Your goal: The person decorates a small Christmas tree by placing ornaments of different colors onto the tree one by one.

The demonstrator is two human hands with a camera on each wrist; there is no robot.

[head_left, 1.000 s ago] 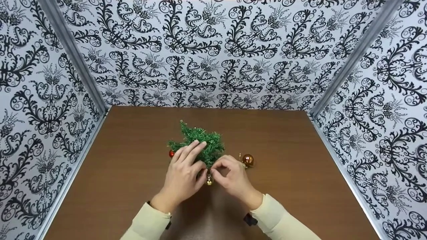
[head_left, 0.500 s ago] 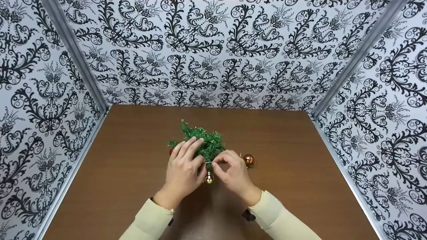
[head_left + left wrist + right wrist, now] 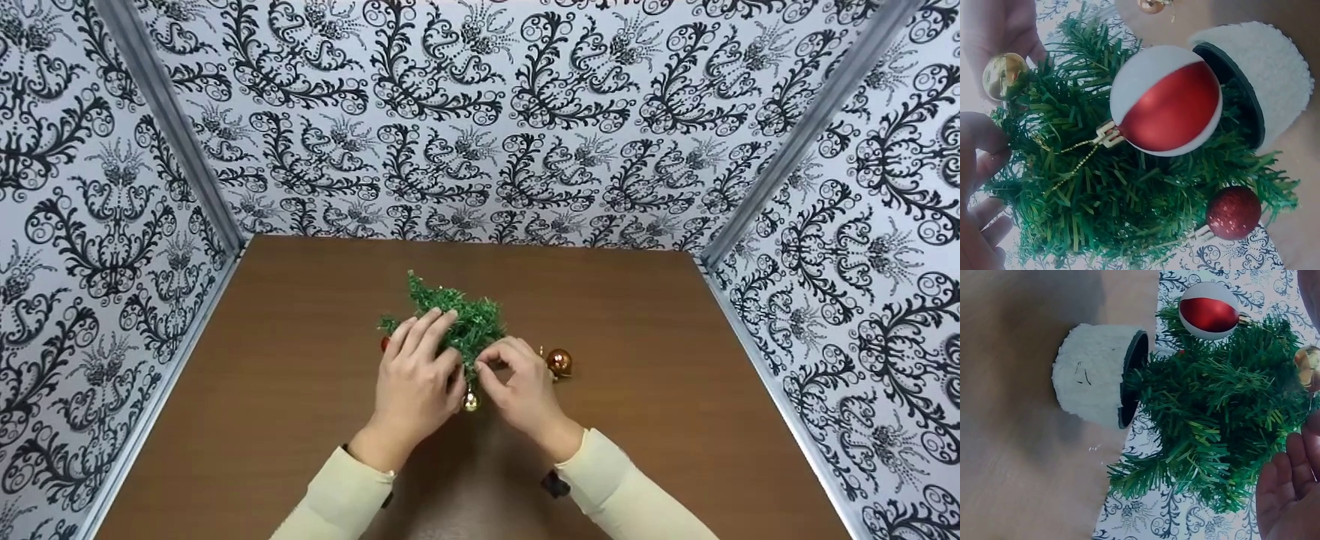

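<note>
A small artificial Christmas tree (image 3: 472, 319) stands before me in a white fluffy pot (image 3: 1092, 374). The left hand (image 3: 416, 379) lies over its left side, fingers across the branches, thumb and index finger curled at the near side. Opposite, the right hand (image 3: 521, 382) pinches a thin cord with thumb and index finger, just above a small gold bauble (image 3: 471, 400) hanging at the front. The left wrist view shows this gold bauble (image 3: 1005, 76) between the hands, near the tree top. A red-and-white bauble (image 3: 1168, 104) and a glittery red bauble (image 3: 1234, 212) hang on the tree.
A copper-coloured bauble (image 3: 559, 361) lies on the brown table (image 3: 637, 315), right behind the right hand. Patterned black-and-white walls (image 3: 480, 135) with grey corner posts (image 3: 810, 127) enclose the table at the back and both sides.
The right hand has risen slightly toward the tree, and the gold bauble has shifted up a little. A cord stretched between the fingertips half a second ago no longer shows.
</note>
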